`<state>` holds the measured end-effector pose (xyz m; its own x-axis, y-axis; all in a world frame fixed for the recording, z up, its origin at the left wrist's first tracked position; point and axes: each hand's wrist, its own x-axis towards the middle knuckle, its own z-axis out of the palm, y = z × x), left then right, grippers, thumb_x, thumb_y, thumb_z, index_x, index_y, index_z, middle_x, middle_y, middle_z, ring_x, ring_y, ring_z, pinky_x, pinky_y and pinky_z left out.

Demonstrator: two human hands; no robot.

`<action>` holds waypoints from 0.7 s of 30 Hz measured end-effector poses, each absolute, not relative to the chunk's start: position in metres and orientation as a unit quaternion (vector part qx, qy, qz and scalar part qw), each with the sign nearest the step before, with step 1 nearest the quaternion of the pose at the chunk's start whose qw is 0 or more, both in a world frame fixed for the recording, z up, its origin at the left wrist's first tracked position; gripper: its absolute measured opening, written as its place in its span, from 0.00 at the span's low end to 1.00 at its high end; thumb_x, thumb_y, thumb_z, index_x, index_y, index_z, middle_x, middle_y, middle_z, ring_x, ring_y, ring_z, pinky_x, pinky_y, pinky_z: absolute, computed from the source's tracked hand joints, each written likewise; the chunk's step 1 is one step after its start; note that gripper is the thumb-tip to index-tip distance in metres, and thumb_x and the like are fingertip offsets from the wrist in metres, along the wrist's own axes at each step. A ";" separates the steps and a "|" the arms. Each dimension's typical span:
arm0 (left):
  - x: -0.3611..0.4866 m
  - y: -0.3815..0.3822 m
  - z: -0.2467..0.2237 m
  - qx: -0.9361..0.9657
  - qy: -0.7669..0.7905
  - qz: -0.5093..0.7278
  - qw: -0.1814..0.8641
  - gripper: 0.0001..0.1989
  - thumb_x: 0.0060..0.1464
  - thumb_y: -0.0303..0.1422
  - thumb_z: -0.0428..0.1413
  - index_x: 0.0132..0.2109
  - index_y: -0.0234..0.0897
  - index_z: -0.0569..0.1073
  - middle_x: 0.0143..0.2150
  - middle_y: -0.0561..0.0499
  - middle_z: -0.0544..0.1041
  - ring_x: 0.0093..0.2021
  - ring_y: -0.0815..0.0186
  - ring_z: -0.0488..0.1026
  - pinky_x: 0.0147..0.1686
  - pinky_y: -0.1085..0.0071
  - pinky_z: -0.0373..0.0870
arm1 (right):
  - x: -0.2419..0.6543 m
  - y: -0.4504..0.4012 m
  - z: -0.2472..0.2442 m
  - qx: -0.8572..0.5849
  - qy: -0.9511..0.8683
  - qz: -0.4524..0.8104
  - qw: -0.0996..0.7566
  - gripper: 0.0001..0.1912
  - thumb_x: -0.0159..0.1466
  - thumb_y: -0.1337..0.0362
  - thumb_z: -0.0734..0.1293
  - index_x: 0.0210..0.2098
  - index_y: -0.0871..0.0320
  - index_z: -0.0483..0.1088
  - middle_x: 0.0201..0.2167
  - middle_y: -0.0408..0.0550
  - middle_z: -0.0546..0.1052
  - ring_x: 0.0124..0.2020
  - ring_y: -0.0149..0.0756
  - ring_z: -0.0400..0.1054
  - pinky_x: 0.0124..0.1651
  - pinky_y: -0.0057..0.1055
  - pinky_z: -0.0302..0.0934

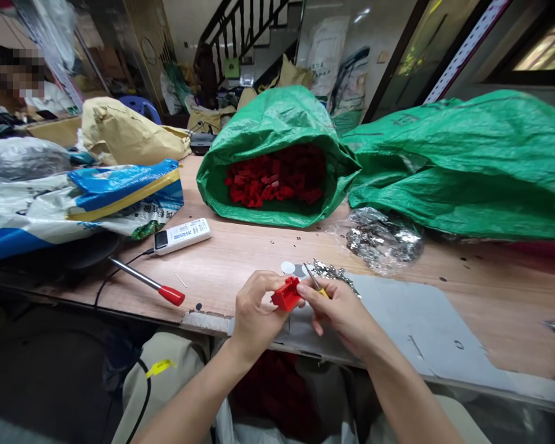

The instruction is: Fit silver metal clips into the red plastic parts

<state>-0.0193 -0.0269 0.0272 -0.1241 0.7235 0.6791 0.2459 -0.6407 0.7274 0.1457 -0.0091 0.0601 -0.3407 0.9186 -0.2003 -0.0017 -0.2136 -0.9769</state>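
Note:
Near the table's front edge, my left hand [258, 308] pinches a small red plastic part [287, 295] with an open hollow side. My right hand [335, 308] holds a thin metal-tipped tool with a yellow handle [322, 292], and its fingertips touch the red part's right side. Just behind my hands lies a pile of small shiny metal pieces [330, 271], beside pale round discs [287, 267]. A grey sheet [398, 320] covers the tabletop on the right. Farther back, a green sack [268, 117] gapes open, with many red parts [272, 179] inside.
A red-handled lever [171, 295] and a white device with a cable [182, 236] are at left. A clear bag of metal pieces [383, 240] lies right of centre, before another green sack [467, 160]. Printed bags [120, 191] stand left; a person [13, 71] is at far left.

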 end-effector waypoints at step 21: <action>-0.023 -0.030 0.028 0.509 0.431 0.555 0.496 0.17 0.46 0.37 0.69 0.36 0.38 0.70 0.37 0.50 0.78 0.36 0.64 0.78 0.28 0.74 0.76 | 0.170 0.001 0.058 -0.543 -0.546 0.514 0.378 0.23 0.56 0.44 0.73 0.35 0.60 0.78 0.20 0.41 0.69 0.16 0.28 0.57 0.17 0.27 0.54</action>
<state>-0.0228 -0.0297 0.0278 0.0116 0.9904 0.1377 -0.1117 -0.1356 0.9844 0.1697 0.0009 0.0584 -0.1243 0.9814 -0.1465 0.2049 -0.1191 -0.9715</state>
